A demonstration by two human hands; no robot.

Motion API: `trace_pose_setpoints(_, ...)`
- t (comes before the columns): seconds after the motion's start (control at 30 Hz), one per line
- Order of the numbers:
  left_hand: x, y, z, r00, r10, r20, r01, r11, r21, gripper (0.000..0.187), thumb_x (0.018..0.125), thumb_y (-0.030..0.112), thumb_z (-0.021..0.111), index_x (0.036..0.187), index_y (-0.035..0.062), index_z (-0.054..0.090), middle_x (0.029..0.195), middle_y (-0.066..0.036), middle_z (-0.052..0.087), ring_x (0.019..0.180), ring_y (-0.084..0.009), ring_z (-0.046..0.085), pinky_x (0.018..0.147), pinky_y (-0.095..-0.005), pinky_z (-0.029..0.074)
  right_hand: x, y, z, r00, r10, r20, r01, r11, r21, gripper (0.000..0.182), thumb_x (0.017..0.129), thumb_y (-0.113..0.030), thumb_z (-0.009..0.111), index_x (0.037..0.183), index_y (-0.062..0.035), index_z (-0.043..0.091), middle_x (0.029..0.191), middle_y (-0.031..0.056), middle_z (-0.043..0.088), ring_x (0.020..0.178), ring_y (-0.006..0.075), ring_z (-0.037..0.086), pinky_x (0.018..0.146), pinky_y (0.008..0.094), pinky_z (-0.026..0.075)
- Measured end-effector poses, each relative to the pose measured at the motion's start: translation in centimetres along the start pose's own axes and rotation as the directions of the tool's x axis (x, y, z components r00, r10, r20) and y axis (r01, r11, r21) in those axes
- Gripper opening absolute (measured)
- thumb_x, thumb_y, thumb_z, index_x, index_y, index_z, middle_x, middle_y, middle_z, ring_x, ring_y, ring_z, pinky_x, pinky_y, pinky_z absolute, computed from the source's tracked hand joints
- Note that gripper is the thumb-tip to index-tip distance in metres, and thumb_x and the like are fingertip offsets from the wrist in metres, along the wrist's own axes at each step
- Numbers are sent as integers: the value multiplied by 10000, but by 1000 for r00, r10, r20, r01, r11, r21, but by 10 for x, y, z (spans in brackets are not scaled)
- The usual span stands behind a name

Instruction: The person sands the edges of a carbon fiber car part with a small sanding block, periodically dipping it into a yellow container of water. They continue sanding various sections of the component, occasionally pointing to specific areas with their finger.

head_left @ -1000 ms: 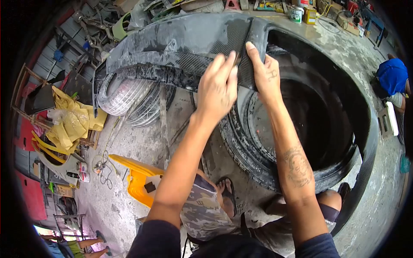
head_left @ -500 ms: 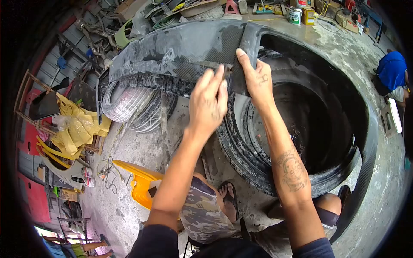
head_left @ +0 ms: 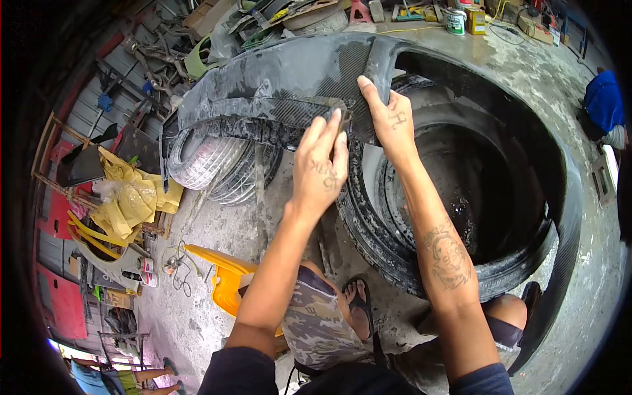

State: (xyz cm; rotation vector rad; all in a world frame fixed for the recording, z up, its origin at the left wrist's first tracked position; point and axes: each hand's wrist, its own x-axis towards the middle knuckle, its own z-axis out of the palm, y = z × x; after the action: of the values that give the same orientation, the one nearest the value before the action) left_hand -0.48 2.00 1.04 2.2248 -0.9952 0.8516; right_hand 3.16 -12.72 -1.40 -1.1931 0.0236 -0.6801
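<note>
A large black panel with a carbon-weave surface point(head_left: 296, 66) lies across tyres, smeared with grey residue. My left hand point(head_left: 321, 158) presses a small dark block point(head_left: 343, 122) against the panel's inner edge, its fingers around the block. On the panel's raised strip rests my right hand point(head_left: 390, 122), gripping it with the thumb on top and the other fingers mostly hidden. Beneath the right part of the panel is a big dusty tyre point(head_left: 382, 243). Further tyres point(head_left: 210, 161) stand under its left end.
A yellow plastic piece point(head_left: 227, 280) is by my legs. Yellow sheeting point(head_left: 131, 201) and red panels point(head_left: 62, 299) are at the left. Cans point(head_left: 455, 22) stand at the back. One person in blue point(head_left: 602, 102) is at the right, another point(head_left: 99, 378) at lower left.
My left hand and the block have shifted slightly down along the panel's edge. The view has moved a little, with the left background further right. My right hand keeps its hold.
</note>
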Motion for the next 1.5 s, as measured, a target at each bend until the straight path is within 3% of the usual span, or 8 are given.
trace_pose_setpoints(0.33,21,-18,1,995,102,6,-102,991,89,341,942,-32,604,1271,-117,627,852,-180,498,719,-293,543,667,-380,465,-2,0,-1,997,70,31,-72,996,48,394,979,-333,721,860,42,731,711,-9,668,680,61,534,625,294,469)
trace_pose_setpoints(0.77,-6,-2,10,999,-15,-39,14,999,-44,366,932,-24,613,1288,-109,617,927,-214,565,794,-382,600,725,-434,505,-1,0,-2,999,41,-2,-41,998,-43,424,974,-362,719,832,37,718,668,-15,628,663,58,506,606,290,451)
trace_pose_setpoints(0.87,30,-19,13,993,113,-29,-114,993,-33,362,946,-19,622,1297,-109,619,871,-190,544,732,-294,550,685,-379,485,-2,-3,-3,995,92,29,-92,996,1,410,983,-348,711,842,36,729,693,-23,639,668,51,514,603,275,445)
trace_pose_setpoints(1.03,-5,-7,6,999,-13,-52,7,993,-114,369,936,-34,637,1301,-84,642,844,-154,512,717,-260,541,667,-366,475,0,-4,-1,996,74,41,-75,996,42,392,993,-343,706,847,20,731,732,-43,634,688,47,497,617,265,435)
trace_pose_setpoints(1.2,19,-7,9,1000,0,-12,-1,995,-98,340,952,3,609,1277,-95,620,953,-215,580,855,-383,609,782,-449,506,-5,-12,-8,983,160,92,-167,983,75,384,992,-348,710,877,18,740,765,-36,651,689,61,521,625,242,433)
trace_pose_setpoints(1.27,-19,-11,4,997,20,-81,-29,992,-120,363,965,18,622,1315,-78,627,868,-182,531,730,-293,545,689,-364,478,-4,-10,0,999,43,22,-44,997,65,407,987,-373,715,858,13,739,747,-53,626,668,48,488,596,253,408)
trace_pose_setpoints(1.4,29,-24,20,975,126,-180,-136,990,-44,312,963,66,614,1238,-72,668,914,-216,578,790,-373,604,741,-424,508,-1,-3,-6,990,136,47,-136,991,4,352,996,-359,715,923,-17,745,782,-29,659,719,51,556,624,241,436)
trace_pose_setpoints(1.5,38,-38,17,977,-35,-212,1,987,-159,317,974,121,625,1237,-46,681,883,-202,562,786,-336,583,710,-413,484,1,-10,-6,989,130,75,-135,989,60,371,995,-354,714,1004,16,733,895,13,709,731,79,615,675,260,494)
